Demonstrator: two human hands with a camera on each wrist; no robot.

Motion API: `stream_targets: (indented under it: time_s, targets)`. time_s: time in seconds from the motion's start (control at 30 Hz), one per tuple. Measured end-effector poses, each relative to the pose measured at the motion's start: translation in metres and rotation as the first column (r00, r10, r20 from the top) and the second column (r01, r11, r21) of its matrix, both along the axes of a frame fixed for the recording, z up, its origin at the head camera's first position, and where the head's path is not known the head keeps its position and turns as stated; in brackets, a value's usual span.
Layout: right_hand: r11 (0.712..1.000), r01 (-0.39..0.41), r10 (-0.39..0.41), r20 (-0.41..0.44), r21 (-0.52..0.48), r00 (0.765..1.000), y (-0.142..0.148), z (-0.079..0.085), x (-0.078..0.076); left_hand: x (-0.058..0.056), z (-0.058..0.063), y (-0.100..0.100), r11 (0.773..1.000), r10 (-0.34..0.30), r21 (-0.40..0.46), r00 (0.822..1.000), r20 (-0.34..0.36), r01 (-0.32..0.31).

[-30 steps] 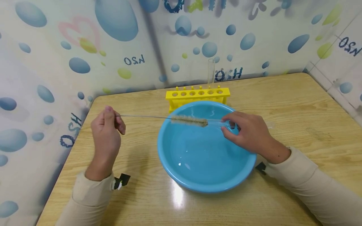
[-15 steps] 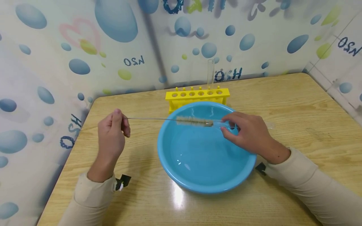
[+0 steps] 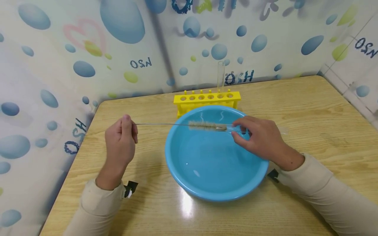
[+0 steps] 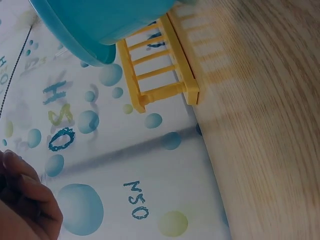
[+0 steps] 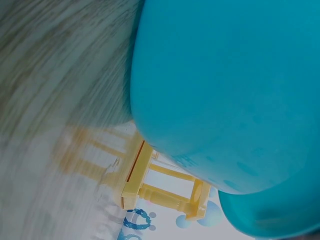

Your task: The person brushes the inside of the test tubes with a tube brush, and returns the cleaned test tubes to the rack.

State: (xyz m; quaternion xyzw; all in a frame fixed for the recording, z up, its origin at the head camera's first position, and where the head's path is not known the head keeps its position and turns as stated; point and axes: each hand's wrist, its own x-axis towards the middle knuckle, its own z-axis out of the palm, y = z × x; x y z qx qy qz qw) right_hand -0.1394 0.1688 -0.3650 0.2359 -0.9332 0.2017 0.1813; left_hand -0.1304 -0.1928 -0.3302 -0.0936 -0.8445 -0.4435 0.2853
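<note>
Left hand (image 3: 120, 141): thumb and curled fingers pinch the end of the wire handle (image 3: 159, 124), left of the basin (image 3: 169, 154). Right hand (image 3: 262, 137): thumb and fingers pinch the glass tube (image 3: 230, 128) over the basin's far right side.

Change over the last second: left hand has shifted right, right hand essentially fixed. Brush head (image 3: 200, 125) was at the tube mouth; its front end now sits inside, bristles flattened by the glass. The rest of the bristles remain outside, to the left.

Tube lies nearly level, mouth to the left, faint far end past the right hand. Brush and tube roughly in line.

Reading: scrubbing of the tube appears to be only starting; most of the bore is probably unbrushed. A bent wire or slipping pinch could spoil alignment.

Yellow rack (image 3: 206, 97) stands beyond the basin, with a second tube (image 3: 220, 77) upright at it, untouched.
</note>
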Motion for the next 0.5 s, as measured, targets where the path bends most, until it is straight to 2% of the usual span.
stream_targets:
  time_s: [0.13,0.23,0.33,0.5]
  targets:
    - [1.000,0.002,-0.002,-0.001,-0.001,1.000,-0.0003,0.0008,0.0004,0.0022,0.0005,0.0004,0.998,-0.057,-0.012,0.997,-0.047,0.057]
    - [1.000,0.003,-0.003,0.003,0.000,1.000,-0.0006,0.0011,0.0005,0.0039,0.0012,0.0004,0.995,-0.093,0.015,0.995,-0.046,0.094]
    - [1.000,0.001,-0.001,0.002,-0.002,1.000,-0.0004,0.0011,0.0003,0.0046,0.0017,0.0009,0.994,-0.097,0.043,0.995,-0.010,0.098]
    - [1.000,-0.006,0.006,-0.011,-0.004,1.000,0.0000,0.0008,-0.0001,0.0044,0.0023,0.0015,0.996,-0.087,0.008,0.993,0.085,0.086]
